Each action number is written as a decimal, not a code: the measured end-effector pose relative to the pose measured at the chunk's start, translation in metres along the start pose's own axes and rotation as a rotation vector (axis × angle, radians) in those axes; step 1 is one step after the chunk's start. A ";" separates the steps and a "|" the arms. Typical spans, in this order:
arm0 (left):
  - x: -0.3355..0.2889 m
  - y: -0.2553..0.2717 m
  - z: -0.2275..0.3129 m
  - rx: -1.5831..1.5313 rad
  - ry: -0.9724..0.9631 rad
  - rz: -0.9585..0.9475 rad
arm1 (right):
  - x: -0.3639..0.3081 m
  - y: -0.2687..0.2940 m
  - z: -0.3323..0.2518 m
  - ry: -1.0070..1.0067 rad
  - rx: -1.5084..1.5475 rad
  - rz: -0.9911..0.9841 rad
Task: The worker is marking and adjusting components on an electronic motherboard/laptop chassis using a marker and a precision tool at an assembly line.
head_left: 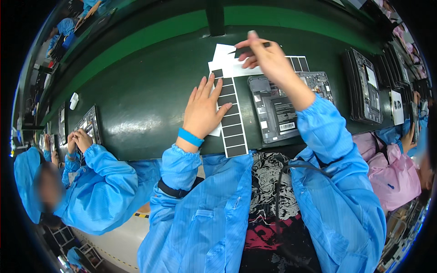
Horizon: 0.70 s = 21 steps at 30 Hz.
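Note:
My left hand (pixel 202 109) lies with fingers spread on a white strip of black rectangular stickers (pixel 235 130) and the white sheets beside it. Raised over the white paper (pixel 223 55) at the far end, my right hand (pixel 269 60) is slightly blurred. Its fingers close round a slim black pointed tool (pixel 267 44), perhaps tweezers; its exact kind is unclear. Under my right forearm sits an opened flat electronic device (pixel 268 125), with a black battery and circuit boards showing. Another sticker sheet (pixel 298 63) lies behind the device, partly hidden by my right hand.
Several opened devices (pixel 364 86) stand stacked on the dark green table (pixel 150 95) at the right. A small white object (pixel 73 101) lies at the left. On the left a person in blue (pixel 98 182) handles another device (pixel 90 125); a person in pink (pixel 391 177) sits at the right.

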State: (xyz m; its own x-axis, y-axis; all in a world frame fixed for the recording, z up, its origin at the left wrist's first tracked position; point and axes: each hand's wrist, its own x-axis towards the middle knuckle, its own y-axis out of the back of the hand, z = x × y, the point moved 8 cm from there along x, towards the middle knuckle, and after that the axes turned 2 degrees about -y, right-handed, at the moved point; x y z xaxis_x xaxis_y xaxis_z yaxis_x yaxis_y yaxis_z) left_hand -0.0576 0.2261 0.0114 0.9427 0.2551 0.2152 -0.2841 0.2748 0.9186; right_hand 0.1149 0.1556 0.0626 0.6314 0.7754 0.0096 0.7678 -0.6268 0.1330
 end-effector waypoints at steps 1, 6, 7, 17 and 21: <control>-0.001 -0.002 0.001 0.008 0.012 -0.006 | 0.011 -0.009 0.015 -0.060 0.042 -0.012; -0.014 0.002 -0.013 -0.077 0.089 0.021 | 0.020 -0.046 0.046 -0.109 -0.112 -0.094; -0.013 0.002 -0.014 -0.112 0.091 0.056 | 0.020 -0.046 0.047 -0.111 -0.113 -0.101; -0.009 0.001 -0.009 0.026 0.086 0.080 | 0.023 -0.050 0.040 0.000 -0.269 -0.090; -0.011 -0.003 -0.009 0.078 0.082 0.065 | 0.017 -0.056 0.037 -0.100 -0.288 -0.145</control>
State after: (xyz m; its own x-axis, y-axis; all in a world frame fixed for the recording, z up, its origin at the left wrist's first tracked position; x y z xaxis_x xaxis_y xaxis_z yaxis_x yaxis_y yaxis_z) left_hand -0.0685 0.2305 0.0032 0.9043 0.3457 0.2506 -0.3268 0.1828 0.9272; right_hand 0.0864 0.2011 0.0184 0.5366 0.8345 -0.1255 0.7969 -0.4522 0.4005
